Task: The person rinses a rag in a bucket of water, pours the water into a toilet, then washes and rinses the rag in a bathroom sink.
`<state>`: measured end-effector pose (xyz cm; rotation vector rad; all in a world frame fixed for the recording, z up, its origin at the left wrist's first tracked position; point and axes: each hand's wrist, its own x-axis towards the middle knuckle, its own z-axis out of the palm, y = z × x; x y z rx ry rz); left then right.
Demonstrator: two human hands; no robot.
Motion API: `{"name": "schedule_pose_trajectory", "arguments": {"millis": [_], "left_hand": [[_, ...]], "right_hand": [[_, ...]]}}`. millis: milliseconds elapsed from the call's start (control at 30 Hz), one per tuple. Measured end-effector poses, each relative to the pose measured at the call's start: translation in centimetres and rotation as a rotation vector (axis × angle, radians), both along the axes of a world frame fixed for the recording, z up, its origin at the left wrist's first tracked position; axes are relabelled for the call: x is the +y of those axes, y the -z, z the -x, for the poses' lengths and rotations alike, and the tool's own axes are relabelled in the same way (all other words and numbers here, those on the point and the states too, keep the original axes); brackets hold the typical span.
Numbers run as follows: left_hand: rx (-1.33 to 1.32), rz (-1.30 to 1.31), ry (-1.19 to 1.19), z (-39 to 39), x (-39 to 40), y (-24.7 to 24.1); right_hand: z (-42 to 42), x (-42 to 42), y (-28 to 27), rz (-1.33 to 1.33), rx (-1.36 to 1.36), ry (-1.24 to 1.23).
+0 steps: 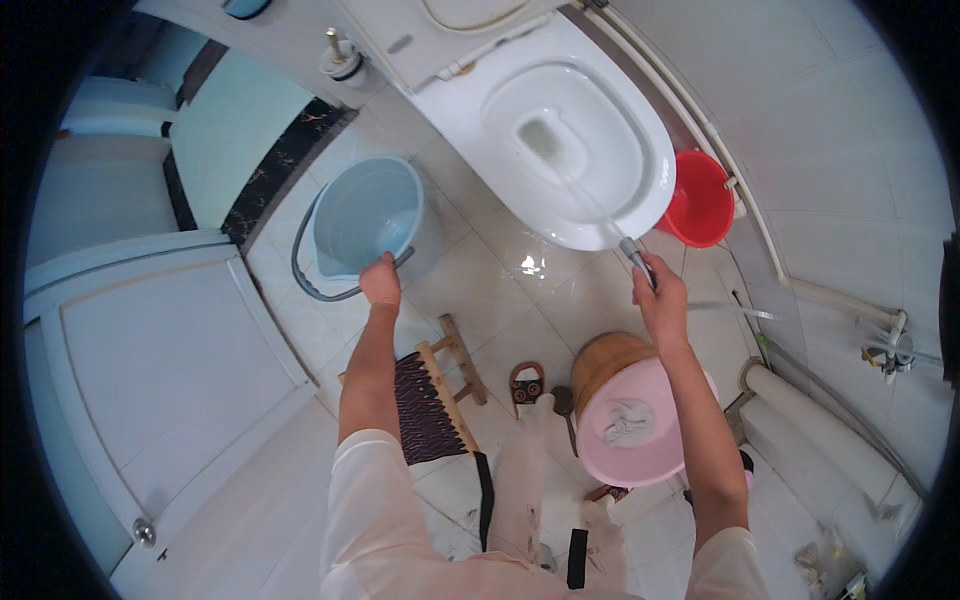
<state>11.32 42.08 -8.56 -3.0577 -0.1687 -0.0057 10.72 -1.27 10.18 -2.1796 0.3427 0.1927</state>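
Note:
My right hand [662,304] grips a shower head handle [634,255] near the front rim of a white ceramic toilet [463,112]. A thin jet of water runs from it into the bowl, where murky water [540,135] lies at the bottom. The toilet lid and seat [405,41] are raised. With my left hand [381,283] I hold the dark handle of a light blue plastic bucket [367,214], tilted on the tiled floor left of the toilet. Nothing is visible inside the bucket apart from a shine on its bottom.
A red bucket [699,199] stands right of the toilet. Nearer me are a folding stool [431,405], a pink basin [645,465] holding white cloth [628,422] against a wooden tub [600,364], and a dark long-handled brush or ladle [564,409]. A toilet brush holder [343,64] stands behind.

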Motion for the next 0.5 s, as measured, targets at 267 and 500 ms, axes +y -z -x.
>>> {"name": "schedule_pose_trajectory", "arguments": {"millis": [267,500], "left_hand": [[0.380,0.020,-0.241,2.5,-3.0,2.2],[0.117,0.930,-0.216,2.9,-14.6,-0.6]], "right_hand": [[0.8,0.1,1.4,0.008,-0.030,0.021],[2.8,-1.1,-2.1,0.015,-0.012,0.056]]}}
